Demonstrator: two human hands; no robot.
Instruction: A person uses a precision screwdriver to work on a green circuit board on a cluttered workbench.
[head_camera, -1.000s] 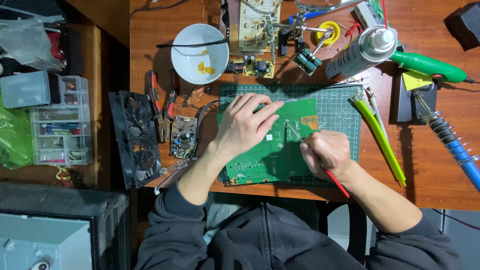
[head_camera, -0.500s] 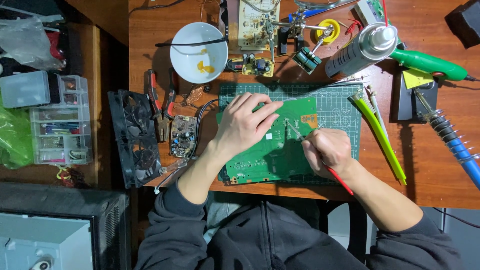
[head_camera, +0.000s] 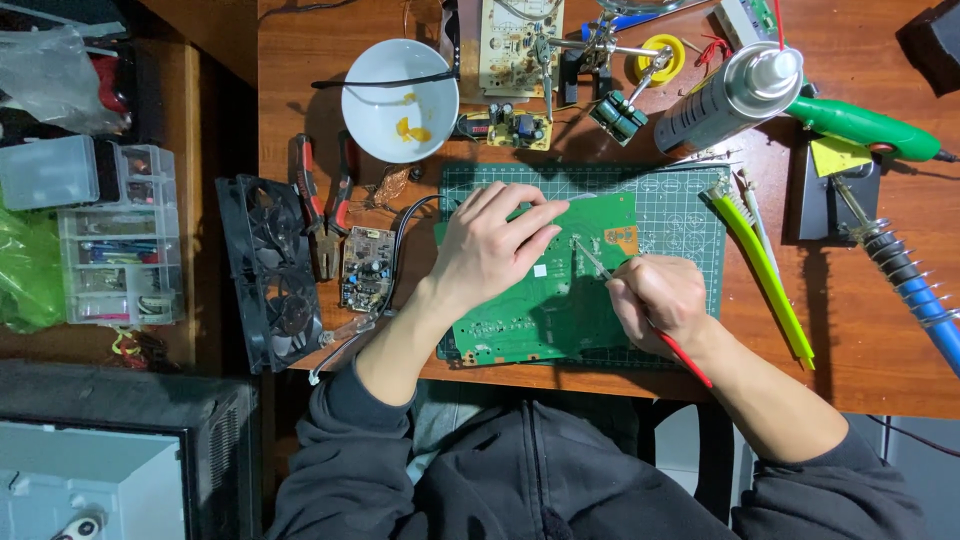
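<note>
A large green circuit board (head_camera: 560, 300) lies on a green cutting mat (head_camera: 680, 215) at the desk's front edge. My left hand (head_camera: 490, 250) rests flat on the board's upper left part, fingers spread toward the right. My right hand (head_camera: 660, 295) grips a thin red-handled tool (head_camera: 680, 350), and its metal tip (head_camera: 585, 250) touches the board near the middle. An orange patch (head_camera: 622, 238) sits on the board close to the tip.
A white bowl (head_camera: 372, 120), red pliers (head_camera: 318, 200), a small circuit board (head_camera: 366, 268) and a black twin fan (head_camera: 270, 275) lie left of the mat. A spray can (head_camera: 725, 95), green glue gun (head_camera: 865, 128), yellow-green brush (head_camera: 765, 265), blue soldering iron (head_camera: 920, 290) lie right. Plastic drawer boxes (head_camera: 120, 240) stand far left.
Both hands stay on the board. My right hand with the tool has shifted only very slightly; the tip stays at the same spot.
</note>
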